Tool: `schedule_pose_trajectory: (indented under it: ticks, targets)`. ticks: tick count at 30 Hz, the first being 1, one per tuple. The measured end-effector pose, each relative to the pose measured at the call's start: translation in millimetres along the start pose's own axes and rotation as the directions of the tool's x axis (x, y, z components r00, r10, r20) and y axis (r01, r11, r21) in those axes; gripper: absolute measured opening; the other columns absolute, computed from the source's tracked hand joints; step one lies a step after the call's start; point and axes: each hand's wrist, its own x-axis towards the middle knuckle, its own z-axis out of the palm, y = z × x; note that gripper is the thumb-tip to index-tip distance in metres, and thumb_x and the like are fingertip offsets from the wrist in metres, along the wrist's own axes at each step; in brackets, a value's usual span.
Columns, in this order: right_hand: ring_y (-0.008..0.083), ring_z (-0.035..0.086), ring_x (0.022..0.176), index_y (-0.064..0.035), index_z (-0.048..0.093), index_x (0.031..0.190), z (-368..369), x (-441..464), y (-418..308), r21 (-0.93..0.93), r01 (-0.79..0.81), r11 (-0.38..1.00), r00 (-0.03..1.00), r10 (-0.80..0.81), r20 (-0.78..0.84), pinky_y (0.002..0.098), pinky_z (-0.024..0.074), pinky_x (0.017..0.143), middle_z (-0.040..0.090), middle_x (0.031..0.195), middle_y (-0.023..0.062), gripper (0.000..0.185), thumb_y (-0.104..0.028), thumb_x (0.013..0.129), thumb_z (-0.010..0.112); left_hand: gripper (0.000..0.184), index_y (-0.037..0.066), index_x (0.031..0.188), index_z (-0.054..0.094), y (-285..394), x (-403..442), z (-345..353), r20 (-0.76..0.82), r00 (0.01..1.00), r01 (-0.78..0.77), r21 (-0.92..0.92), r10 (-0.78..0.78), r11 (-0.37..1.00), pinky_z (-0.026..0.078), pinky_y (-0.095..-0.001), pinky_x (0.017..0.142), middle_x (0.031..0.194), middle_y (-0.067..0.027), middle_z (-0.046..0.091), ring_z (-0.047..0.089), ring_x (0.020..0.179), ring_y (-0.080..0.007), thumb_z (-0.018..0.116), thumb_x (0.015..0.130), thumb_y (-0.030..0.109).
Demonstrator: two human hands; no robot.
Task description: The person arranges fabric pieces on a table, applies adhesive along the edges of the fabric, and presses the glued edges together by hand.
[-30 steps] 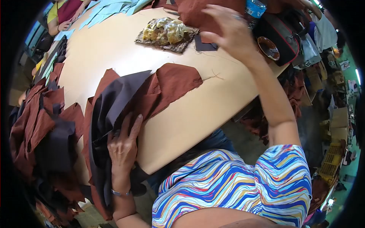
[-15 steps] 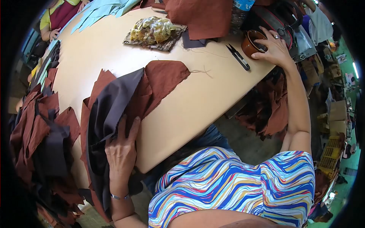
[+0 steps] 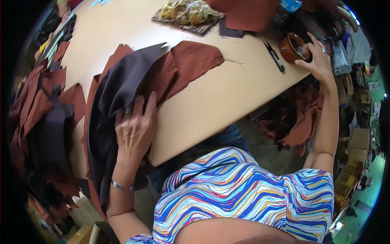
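My left hand [image 3: 136, 126] lies on a dark grey cloth piece [image 3: 115, 91], its fingers stretched out and somewhat spread. Rust-brown cloth [image 3: 191, 65] shows beneath and beside the grey piece, with loose threads at its right corner. At the upper right, my right hand [image 3: 319, 59] is at the rim of a glossy brown bowl [image 3: 286, 51]. Its thumb and index finger are wide apart; another finger reaches over the bowl's inside, and the fingertips there are hard to make out. Black thread snips [image 3: 275, 57] lie on the table just left of the bowl.
A plastic-wrapped bundle [image 3: 189, 14] sits on a mat at the table's far side. Behind it are more rust cloth [image 3: 250, 14] and a bottle [image 3: 289, 6]. Cloth heaps hang at the left edge [image 3: 30, 110] and below the right edge [image 3: 294, 118]. Another person's arm shows at upper left.
The view has shifted, so the table's contents appear farther right and higher. My right hand sits slightly farther right against the bowl. My left hand stays on the grey cloth.
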Motion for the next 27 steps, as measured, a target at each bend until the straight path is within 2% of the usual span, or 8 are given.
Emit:
schedule_pose_trajectory:
  ticks: [3,7,10,16,19,21,24,27]
  targets:
    - [0.0303,0.039,0.124,-0.0079,0.055,0.077,-6.2,-12.5,-19.2,-0.129,0.054,0.990,0.998,-0.058,-0.026,0.0448,0.0363,0.094,0.041,0.137,0.0094,0.031,-0.030,0.063,0.072,0.040,0.014,0.119,0.054,0.2,-2.6,2.9,-0.005,1.000,0.010,-0.032,-0.010,0.999,0.046,-0.0355,0.068,0.097,-0.0075,0.056,0.060,0.067,-0.0226,0.056,0.079,0.016]
    - [0.0268,0.044,0.116,-0.0102,0.063,0.083,-10.7,-20.1,-94.2,0.089,0.235,0.968,0.957,-0.215,-0.193,0.0418,0.0373,0.090,0.049,0.127,0.0027,0.018,-0.017,0.067,0.068,0.043,0.015,0.122,0.053,-2.3,-2.4,5.9,-0.022,1.000,-0.019,-0.050,0.018,0.999,0.044,-0.0354,0.069,0.093,-0.0077,0.054,0.058,0.074,-0.0231,0.057,0.079,0.016]
    - [0.0251,0.049,0.106,-0.0148,0.060,0.105,8.1,-19.7,-152.4,0.372,0.413,0.832,0.903,-0.319,-0.288,0.0404,0.0368,0.088,0.055,0.116,0.0039,0.033,-0.015,0.071,0.064,0.044,0.015,0.122,0.054,-2.2,-3.0,7.4,-0.011,1.000,-0.014,-0.069,0.013,0.998,0.044,-0.0354,0.068,0.092,-0.0068,0.054,0.058,0.073,-0.0220,0.058,0.079,0.016]
    - [0.0255,0.056,0.096,-0.0193,0.036,0.131,58.9,11.9,-208.4,0.520,0.194,0.832,0.977,-0.118,-0.176,0.0418,0.0389,0.084,0.061,0.098,0.0079,0.057,-0.014,0.080,0.060,0.019,0.010,0.100,0.059,-2.6,0.7,2.6,-0.058,0.993,0.086,-0.227,-0.102,0.970,0.045,-0.0360,0.064,0.086,-0.0087,0.057,0.059,0.071,-0.0253,0.057,0.083,0.017]
    - [0.0148,0.050,0.066,-0.0137,0.037,0.134,58.5,18.0,-219.5,0.787,0.118,0.606,0.993,-0.084,-0.084,0.0305,0.0433,0.069,0.045,0.071,0.0019,0.058,-0.003,0.080,0.057,0.012,0.006,0.090,0.058,-15.7,-0.4,1.3,0.031,0.944,0.293,-0.534,-0.328,0.793,0.045,-0.0386,0.064,0.082,-0.0133,0.058,0.059,0.073,-0.0313,0.056,0.086,0.018]
    - [0.0074,0.045,0.061,-0.0145,0.036,0.135,62.7,26.8,-216.3,0.853,0.120,0.508,0.993,-0.071,-0.098,0.0235,0.0420,0.058,0.044,0.070,-0.0007,0.059,0.002,0.081,0.053,0.011,0.003,0.089,0.057,-31.4,0.3,0.2,0.004,0.917,0.317,-0.611,-0.398,0.725,0.045,-0.0403,0.065,0.081,-0.0158,0.058,0.058,0.076,-0.0350,0.055,0.086,0.013]
    - [0.0043,0.043,0.057,-0.0161,0.035,0.136,57.8,33.9,-213.1,0.927,0.067,0.368,0.994,-0.105,-0.030,0.0189,0.0400,0.053,0.045,0.075,-0.0014,0.062,0.006,0.080,0.051,0.011,0.006,0.092,0.058,-45.0,-2.8,5.5,-0.044,0.905,0.364,-0.433,-0.423,0.824,0.045,-0.0380,0.065,0.091,-0.0115,0.058,0.058,0.077,-0.0322,0.059,0.082,0.011]
    - [0.0036,0.043,0.056,-0.0173,0.036,0.136,51.8,31.9,-215.0,0.938,-0.006,0.348,0.996,-0.078,0.035,0.0189,0.0399,0.052,0.044,0.084,-0.0002,0.064,0.008,0.079,0.050,0.018,0.010,0.095,0.059,-34.9,5.5,-3.3,-0.290,0.938,0.125,-0.224,-0.189,0.967,0.045,-0.0358,0.066,0.095,-0.0060,0.057,0.057,0.079,-0.0267,0.063,0.078,0.013]
